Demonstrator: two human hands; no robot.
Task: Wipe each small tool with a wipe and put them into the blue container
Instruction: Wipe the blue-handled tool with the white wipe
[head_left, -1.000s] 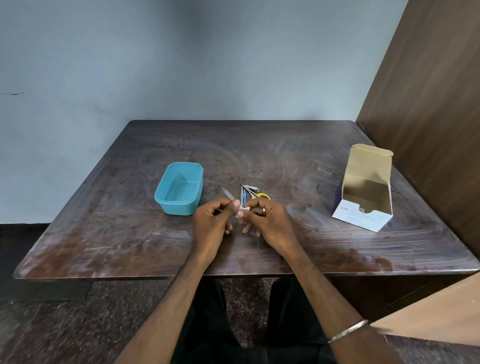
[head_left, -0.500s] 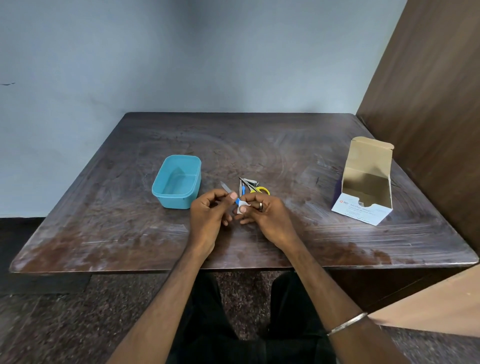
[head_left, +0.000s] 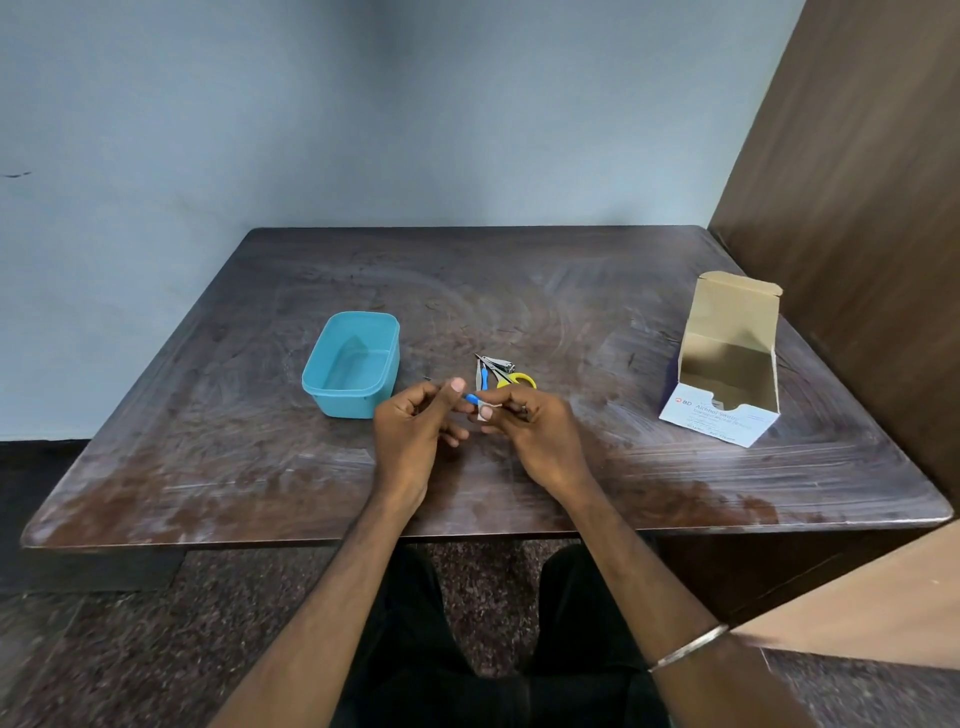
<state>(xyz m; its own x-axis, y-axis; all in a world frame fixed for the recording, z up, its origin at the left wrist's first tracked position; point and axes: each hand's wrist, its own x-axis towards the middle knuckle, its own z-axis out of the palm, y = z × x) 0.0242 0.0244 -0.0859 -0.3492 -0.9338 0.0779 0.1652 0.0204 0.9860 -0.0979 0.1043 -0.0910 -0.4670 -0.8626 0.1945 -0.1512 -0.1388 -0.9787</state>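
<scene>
Left hand (head_left: 415, 431): pinching blue-handled tool (head_left: 471, 399), mostly hidden. Right hand (head_left: 530, 431): gripping white wipe (head_left: 488, 410) around it. Beyond: small tools (head_left: 498, 370), metal, blue, yellow-handled, heaped on table (head_left: 260, 467). Blue container (head_left: 332, 392): left, open, rounded-rectangular.

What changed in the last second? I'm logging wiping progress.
The blue-handled tool slid left through the wipe: its metal tip, earlier sticking out past the left hand, is now mostly hidden. The right hand keeps pinching the wipe. Blue container, remaining tools and box stayed put.
</scene>
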